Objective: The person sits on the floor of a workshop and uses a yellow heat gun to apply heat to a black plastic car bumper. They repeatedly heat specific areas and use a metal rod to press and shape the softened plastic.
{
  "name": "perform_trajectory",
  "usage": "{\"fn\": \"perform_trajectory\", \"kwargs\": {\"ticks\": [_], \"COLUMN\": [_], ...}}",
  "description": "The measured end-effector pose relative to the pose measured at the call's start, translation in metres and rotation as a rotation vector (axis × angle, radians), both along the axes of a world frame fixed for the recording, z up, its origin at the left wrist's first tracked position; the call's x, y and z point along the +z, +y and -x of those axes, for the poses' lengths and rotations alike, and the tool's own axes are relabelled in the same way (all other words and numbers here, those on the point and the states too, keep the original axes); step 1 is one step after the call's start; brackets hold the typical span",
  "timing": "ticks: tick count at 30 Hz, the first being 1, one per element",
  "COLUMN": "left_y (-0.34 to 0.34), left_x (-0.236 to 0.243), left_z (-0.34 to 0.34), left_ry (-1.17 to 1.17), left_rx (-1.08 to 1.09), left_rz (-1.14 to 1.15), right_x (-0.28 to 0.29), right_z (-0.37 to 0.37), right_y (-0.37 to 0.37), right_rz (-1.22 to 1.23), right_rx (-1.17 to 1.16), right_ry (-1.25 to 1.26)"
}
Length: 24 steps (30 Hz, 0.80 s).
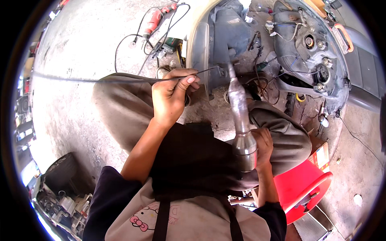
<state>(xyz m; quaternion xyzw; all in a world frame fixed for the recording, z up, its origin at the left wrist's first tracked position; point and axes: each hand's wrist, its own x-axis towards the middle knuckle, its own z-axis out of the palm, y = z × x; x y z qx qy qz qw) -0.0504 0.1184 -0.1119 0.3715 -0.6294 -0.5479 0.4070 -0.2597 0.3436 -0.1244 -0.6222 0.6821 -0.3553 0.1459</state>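
Observation:
A long thin black plastic rod (120,80) is pinched between the thumb and fingers of my left hand (173,94). It runs off to the left, and its other end reaches a dark grey plastic housing (221,36) with a pale, clear rim in front of me. My right hand (263,146) is closed round a silver hot-air gun (240,104) with a narrow nozzle. The nozzle tip points at the housing, close to the rod's end; whether they touch is hard to tell. Part of the gun's grip is hidden behind its barrel.
A red power tool (152,24) with a looped black cable and a green tool (171,44) lie at the far left. To the right rests a lamp housing (309,44) with sockets and wires. Nearer are a red plastic stool (301,184) and a black bin (60,176) of parts.

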Motion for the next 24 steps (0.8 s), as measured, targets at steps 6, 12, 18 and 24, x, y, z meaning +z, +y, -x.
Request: {"fn": "perform_trajectory", "kwargs": {"ticks": [6, 12, 18, 24], "left_y": [0.009, 0.011, 0.006, 0.003], "left_x": [-0.012, -0.010, -0.008, -0.004], "left_z": [0.006, 0.004, 0.003, 0.003], "left_ry": [0.057, 0.051, 0.016, -0.143], "left_rx": [0.033, 0.020, 0.013, -0.074], "left_rz": [0.000, -0.001, -0.030, 0.124], "right_x": [-0.004, -0.004, -0.007, -0.005], "right_z": [-0.005, -0.013, -0.013, -0.015], "right_y": [0.012, 0.010, 0.009, 0.009], "right_rz": [-0.037, -0.047, -0.040, -0.055], "right_rx": [0.037, 0.051, 0.035, 0.030], "right_ry": [0.158, 0.256, 0.249, 0.263]}}
